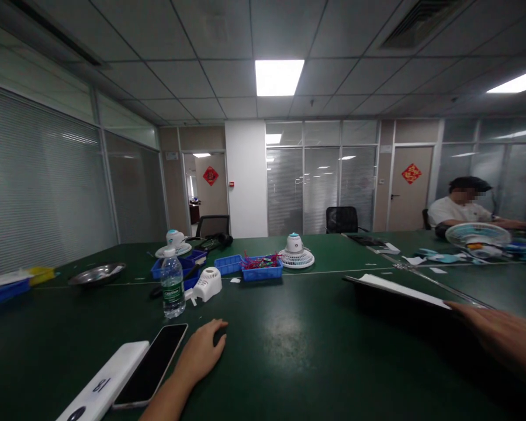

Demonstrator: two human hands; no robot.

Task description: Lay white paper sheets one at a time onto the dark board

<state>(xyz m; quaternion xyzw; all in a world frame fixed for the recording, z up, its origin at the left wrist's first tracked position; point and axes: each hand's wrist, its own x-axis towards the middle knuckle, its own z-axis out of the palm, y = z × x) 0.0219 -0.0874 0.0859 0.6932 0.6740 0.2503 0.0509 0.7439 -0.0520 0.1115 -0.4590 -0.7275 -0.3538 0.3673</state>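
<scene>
My left hand (204, 345) rests on the green tabletop, fingers slightly bent and apart, with nothing in it. Just left of that wrist lie a dark-screened phone (155, 365) and a white slab-like device marked 18 (107, 383). Beyond them a labelled water bottle (173, 286) stands upright. At the right, my right hand (497, 330) grips the near right edge of a black folder (403, 313), which is tilted up off the table. White paper (398, 289) shows along its top. The fingers under the folder are hidden.
A white plastic housing (209, 283) sits beside the bottle. Behind are blue bins (262, 273), one with red wires, and a white fan part (296, 254). A metal dish (96, 275) lies left. A person (458, 204) sits far right near a fan cage (477, 234).
</scene>
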